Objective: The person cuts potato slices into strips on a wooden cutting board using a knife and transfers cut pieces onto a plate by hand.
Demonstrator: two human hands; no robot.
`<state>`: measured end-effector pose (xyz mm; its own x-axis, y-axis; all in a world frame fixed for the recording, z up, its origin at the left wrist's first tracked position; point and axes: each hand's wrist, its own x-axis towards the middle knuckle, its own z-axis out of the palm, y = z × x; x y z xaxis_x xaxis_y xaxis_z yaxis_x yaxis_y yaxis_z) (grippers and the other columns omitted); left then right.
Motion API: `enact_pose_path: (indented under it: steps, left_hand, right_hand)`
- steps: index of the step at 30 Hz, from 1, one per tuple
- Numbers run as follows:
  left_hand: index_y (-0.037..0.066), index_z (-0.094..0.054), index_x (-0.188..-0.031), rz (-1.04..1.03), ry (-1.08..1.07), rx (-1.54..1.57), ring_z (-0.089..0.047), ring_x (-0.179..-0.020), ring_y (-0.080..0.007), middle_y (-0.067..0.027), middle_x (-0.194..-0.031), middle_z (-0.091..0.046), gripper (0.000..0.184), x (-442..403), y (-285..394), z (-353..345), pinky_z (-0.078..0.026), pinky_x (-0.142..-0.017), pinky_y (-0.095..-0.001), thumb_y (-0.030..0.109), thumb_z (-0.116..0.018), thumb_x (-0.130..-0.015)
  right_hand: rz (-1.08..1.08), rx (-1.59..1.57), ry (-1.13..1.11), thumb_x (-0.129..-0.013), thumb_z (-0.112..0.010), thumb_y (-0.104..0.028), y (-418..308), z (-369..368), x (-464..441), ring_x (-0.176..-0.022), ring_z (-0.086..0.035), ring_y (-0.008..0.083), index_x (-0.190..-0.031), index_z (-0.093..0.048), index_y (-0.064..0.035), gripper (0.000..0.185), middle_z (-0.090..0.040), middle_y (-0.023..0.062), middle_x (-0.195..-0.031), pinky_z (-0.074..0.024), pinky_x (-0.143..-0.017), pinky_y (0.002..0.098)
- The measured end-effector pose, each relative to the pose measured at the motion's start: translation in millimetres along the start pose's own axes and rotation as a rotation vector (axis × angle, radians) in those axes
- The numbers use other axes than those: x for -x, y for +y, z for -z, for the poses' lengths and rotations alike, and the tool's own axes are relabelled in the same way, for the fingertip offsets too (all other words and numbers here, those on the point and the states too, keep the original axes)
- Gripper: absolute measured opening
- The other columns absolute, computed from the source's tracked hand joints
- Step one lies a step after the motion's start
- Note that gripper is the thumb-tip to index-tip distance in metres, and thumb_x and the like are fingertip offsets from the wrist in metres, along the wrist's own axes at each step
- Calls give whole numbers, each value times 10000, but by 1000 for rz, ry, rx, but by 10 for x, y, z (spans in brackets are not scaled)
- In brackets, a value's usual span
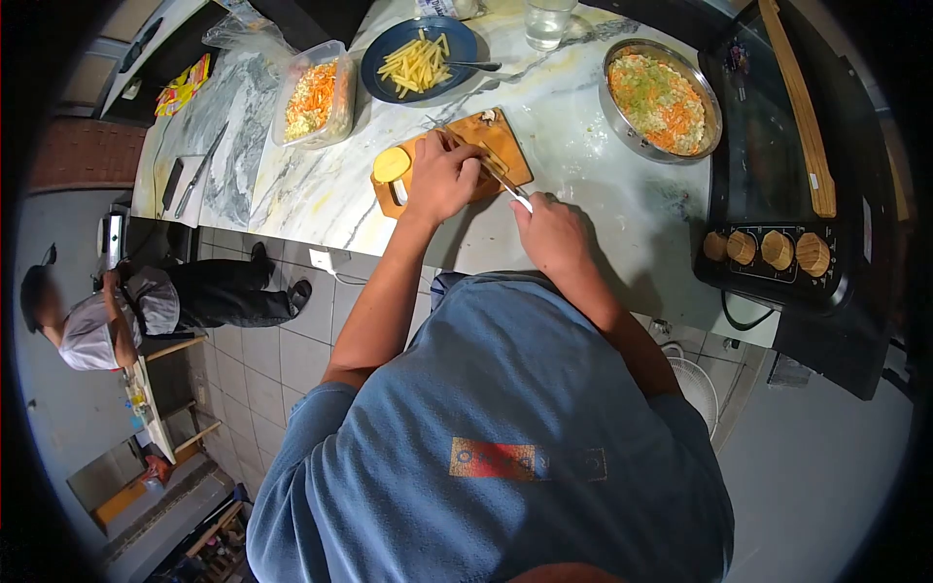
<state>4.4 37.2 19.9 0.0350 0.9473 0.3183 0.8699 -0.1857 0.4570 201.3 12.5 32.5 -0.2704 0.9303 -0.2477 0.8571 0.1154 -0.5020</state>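
My right hand (pixel 552 233) is closed round the white handle of a knife (pixel 509 184), whose blade reaches up and left over a wooden cutting board (pixel 515 155). On the board's middle lies my left hand (pixel 444 178), fingers bent down beside the blade; what is under them is hidden. A cut yellow potato piece (pixel 392 164) rests at the board's left end. Small dark scraps (pixel 488 117) lie near its top edge. Behind the board, a dark blue plate (pixel 377 60) holds pale yellow sticks and a utensil (pixel 476 65).
A plastic tub (pixel 346 97) of shredded vegetables stands left of the plate. To the right are a metal bowl (pixel 714 115) of shredded vegetables and a black oven (pixel 777 255). A glass (pixel 544 27) stands at the back. Another person (pixel 146 301) is at far left.
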Motion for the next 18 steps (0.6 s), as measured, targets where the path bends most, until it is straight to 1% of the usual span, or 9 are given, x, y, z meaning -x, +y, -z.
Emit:
enact_pose_path:
  steps: [4, 6, 7, 8, 10, 11, 14, 18]
  left_hand:
    - [63, -721, -1013, -33, -18, 24, -521, -907, -319, -165, -914, -554, 273, -76, 65, 72, -441, -845, -402, 173, -540, -841]
    - [52, -713, -959, 170, 195, 284, -536, -926, -326, -178, -936, -556, 218, -75, 2, 23, -447, -858, -407, 144, -563, -831]
    - [38, -697, -925, 281, 180, 260, -609, -865, -302, -174, -900, -621, 165, -60, -44, 28, -489, -809, -387, 149, -601, -849]
    - [38, -697, -925, 283, 178, 261, -609, -865, -302, -174, -900, -621, 165, -29, -85, 30, -489, -809, -387, 149, -601, -849]
    - [27, -694, -914, 493, -49, 330, -656, -713, -264, -148, -800, -678, 185, 43, -121, 54, -520, -706, -358, 198, -639, -870]
    - [13, -689, -891, 463, -23, 271, -671, -635, -243, -122, -712, -693, 230, 89, -102, 33, -522, -642, -351, 240, -656, -883]
    - [19, -695, -879, 470, -49, 311, -673, -647, -248, -128, -721, -690, 237, 156, -96, -17, -518, -641, -354, 252, -651, -881]
    - [28, -698, -894, 463, -85, 284, -679, -665, -248, -130, -731, -691, 246, 144, -109, -53, -517, -649, -353, 269, -648, -884]
  right_hand:
    - [46, -14, 59, -992, -467, -407, 22, -17, -24, -847, -659, 452, -969, -612, -3, 430, -678, 261, -859, -504, -767, 538]
    - [6, -59, 31, -991, -471, -405, 14, -10, -33, -842, -653, 463, -954, -611, 6, 436, -671, 276, -849, -503, -766, 549]
    - [3, -59, 31, -991, -471, -405, 7, -13, -26, -842, -653, 463, -954, -611, 6, 436, -671, 276, -849, -503, -766, 549]
    - [13, -101, 31, -991, -468, -406, -6, -18, -18, -842, -650, 469, -948, -611, 10, 443, -668, 282, -846, -501, -767, 554]
    - [25, -142, 27, -992, -465, -408, -33, -39, -17, -842, -647, 474, -942, -610, 15, 450, -664, 288, -843, -499, -768, 559]
    - [26, -159, 14, -993, -462, -406, -49, -58, -16, -840, -645, 476, -938, -609, 19, 453, -663, 290, -841, -499, -768, 561]
    - [35, -176, -8, -995, -460, -402, -51, -154, -18, -837, -643, 478, -931, -608, 26, 457, -660, 292, -835, -498, -768, 560]
    - [43, -170, -20, -995, -465, -394, -34, -227, -28, -833, -644, 474, -922, -610, 29, 453, -659, 288, -824, -498, -769, 554]
